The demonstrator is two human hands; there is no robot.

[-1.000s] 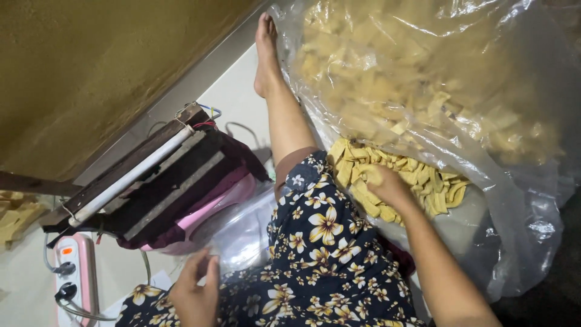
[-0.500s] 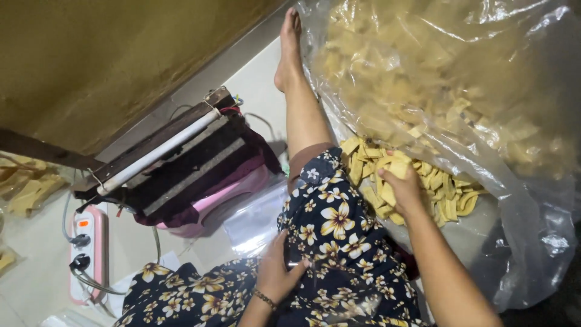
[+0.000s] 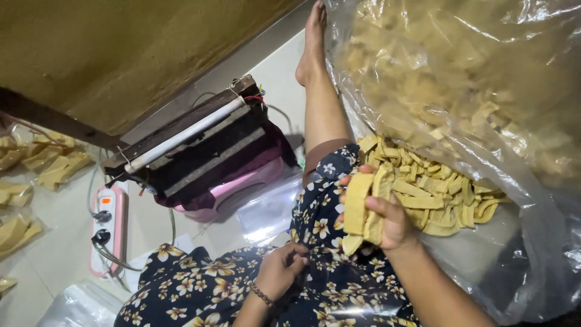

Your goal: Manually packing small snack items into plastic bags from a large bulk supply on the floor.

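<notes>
Your right hand (image 3: 381, 215) has lifted off the chip pile (image 3: 436, 194) and now grips a handful of chips (image 3: 358, 212), fingers closed around them, held above your lap beside the open bag (image 3: 484, 109). Half a second ago it lay flat on the pile. Your left hand (image 3: 281, 269) has stayed on the floral dress (image 3: 200, 290), fingers curled; whether it holds anything cannot be told. The sealer (image 3: 193, 145) and power strip (image 3: 109, 230) sit unmoved on the floor.
</notes>
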